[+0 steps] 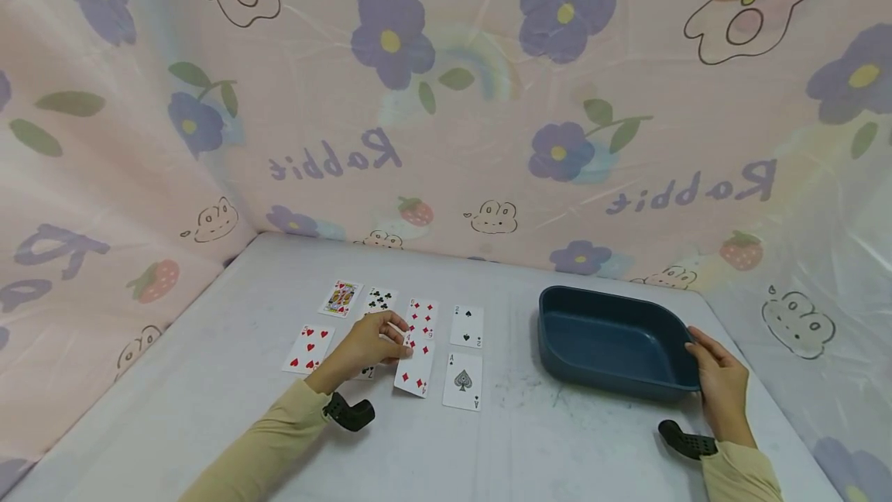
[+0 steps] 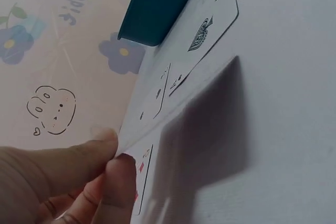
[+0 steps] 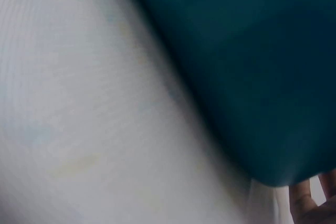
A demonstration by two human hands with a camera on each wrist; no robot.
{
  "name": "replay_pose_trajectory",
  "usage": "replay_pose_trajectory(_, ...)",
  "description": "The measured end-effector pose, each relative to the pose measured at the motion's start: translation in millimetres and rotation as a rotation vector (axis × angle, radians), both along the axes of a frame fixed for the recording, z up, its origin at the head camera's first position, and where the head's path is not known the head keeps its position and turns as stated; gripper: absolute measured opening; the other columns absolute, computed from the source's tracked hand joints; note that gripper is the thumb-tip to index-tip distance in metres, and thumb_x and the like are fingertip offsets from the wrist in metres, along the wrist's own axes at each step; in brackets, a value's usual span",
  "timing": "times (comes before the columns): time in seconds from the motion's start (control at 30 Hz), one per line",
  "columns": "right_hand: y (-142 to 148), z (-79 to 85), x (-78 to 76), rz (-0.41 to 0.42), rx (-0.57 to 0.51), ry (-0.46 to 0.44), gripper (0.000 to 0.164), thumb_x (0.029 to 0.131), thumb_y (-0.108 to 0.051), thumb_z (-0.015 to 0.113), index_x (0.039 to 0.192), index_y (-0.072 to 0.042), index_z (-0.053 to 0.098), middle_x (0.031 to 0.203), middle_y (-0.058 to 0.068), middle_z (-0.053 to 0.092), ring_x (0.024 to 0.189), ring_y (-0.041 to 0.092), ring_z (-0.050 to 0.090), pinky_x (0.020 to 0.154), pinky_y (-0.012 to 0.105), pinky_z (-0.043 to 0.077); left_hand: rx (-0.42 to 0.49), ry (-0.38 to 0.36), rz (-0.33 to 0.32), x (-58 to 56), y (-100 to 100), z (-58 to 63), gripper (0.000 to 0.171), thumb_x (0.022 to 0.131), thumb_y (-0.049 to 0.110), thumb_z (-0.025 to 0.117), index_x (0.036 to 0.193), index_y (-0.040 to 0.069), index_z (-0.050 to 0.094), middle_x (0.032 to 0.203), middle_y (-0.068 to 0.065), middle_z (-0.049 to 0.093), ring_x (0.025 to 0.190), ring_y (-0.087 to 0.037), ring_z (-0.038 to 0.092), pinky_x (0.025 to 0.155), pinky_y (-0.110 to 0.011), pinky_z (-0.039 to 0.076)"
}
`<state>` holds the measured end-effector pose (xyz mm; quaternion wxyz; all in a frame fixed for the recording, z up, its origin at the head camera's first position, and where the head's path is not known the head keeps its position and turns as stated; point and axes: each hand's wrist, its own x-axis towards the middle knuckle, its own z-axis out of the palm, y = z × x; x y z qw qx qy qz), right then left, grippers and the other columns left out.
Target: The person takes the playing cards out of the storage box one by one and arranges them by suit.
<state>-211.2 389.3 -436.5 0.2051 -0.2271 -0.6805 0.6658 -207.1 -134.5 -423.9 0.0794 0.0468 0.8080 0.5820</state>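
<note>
My left hand [image 1: 371, 343] pinches the four of diamonds [image 1: 416, 366] by its edge between thumb and fingers. In the left wrist view that playing card [image 2: 178, 103] is tilted up off the table and throws a shadow. Just behind it lies the six of diamonds [image 1: 422, 316]. To its right are the ace of spades [image 1: 463, 383] and the two of spades [image 1: 468, 326]. A clubs card [image 1: 367, 372] is mostly hidden under the left hand. My right hand [image 1: 721, 386] grips the right end of a dark blue basin [image 1: 613, 386], thumb at the rim.
Further left lie a king card [image 1: 341, 298], another clubs card [image 1: 380, 300] and the five of hearts [image 1: 309, 349], all face up on the white table [image 1: 516, 455]. A printed rabbit curtain [image 1: 460, 138] encloses the table's back and sides.
</note>
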Motion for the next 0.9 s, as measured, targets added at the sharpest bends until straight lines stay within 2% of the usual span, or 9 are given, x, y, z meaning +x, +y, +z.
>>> replay_pose_trajectory(0.13, 0.6, -0.1, -0.7, 0.000, -0.003, 0.003, 0.042, 0.097, -0.012, 0.059, 0.138, -0.010, 0.054, 0.126, -0.016, 0.058, 0.129, 0.003, 0.042, 0.099, 0.015, 0.032, -0.035, 0.016, 0.012, 0.3, 1.3, -2.1, 0.033, 0.073, -0.004, 0.081, 0.100, -0.001, 0.061, 0.079, -0.008, 0.062, 0.062, -0.016, 0.060, 0.059, -0.031, 0.054)
replay_pose_trajectory(0.37, 0.3, -0.4, -1.0, -0.003, 0.004, -0.004, 0.042, 0.097, -0.013, 0.059, 0.138, -0.009, 0.054, 0.131, -0.013, 0.056, 0.129, 0.004, 0.041, 0.100, 0.016, 0.032, -0.228, 0.080, 0.051, 0.6, 2.6, -3.9, 0.032, 0.072, 0.000, 0.084, 0.096, 0.003, 0.063, 0.074, -0.002, 0.060, 0.063, -0.015, 0.057, 0.055, -0.027, 0.047)
replay_pose_trajectory(0.57, 0.6, -0.3, -0.1, -0.005, -0.010, 0.008, 0.041, 0.097, -0.012, 0.060, 0.138, -0.009, 0.055, 0.126, -0.015, 0.059, 0.128, 0.003, 0.042, 0.099, 0.015, 0.032, -0.318, 0.138, 0.047, 1.1, 3.2, -5.3, 0.031, 0.070, 0.003, 0.085, 0.091, 0.004, 0.062, 0.070, -0.001, 0.058, 0.062, -0.014, 0.055, 0.054, -0.028, 0.045)
replay_pose_trajectory(0.8, 0.2, 1.1, -1.1, -0.001, 0.014, -0.007, 0.042, 0.097, -0.013, 0.060, 0.138, -0.010, 0.055, 0.128, -0.015, 0.058, 0.128, 0.003, 0.042, 0.098, 0.014, 0.033, -0.302, 0.119, 0.046, 1.7, -0.7, -2.1, 0.029, 0.071, 0.002, 0.084, 0.090, 0.003, 0.062, 0.067, -0.001, 0.059, 0.055, -0.013, 0.058, 0.052, -0.027, 0.044)
replay_pose_trajectory(0.9, 1.9, 4.7, -0.4, 0.036, 0.049, -0.034, 0.043, 0.096, -0.017, 0.062, 0.138, -0.013, 0.055, 0.116, -0.020, 0.061, 0.121, -0.001, 0.047, 0.092, 0.011, 0.038, -0.291, 0.104, 0.053, 0.2, -6.3, 2.3, 0.029, 0.073, 0.004, 0.083, 0.093, 0.002, 0.062, 0.070, -0.001, 0.060, 0.056, -0.013, 0.060, 0.053, -0.027, 0.047)
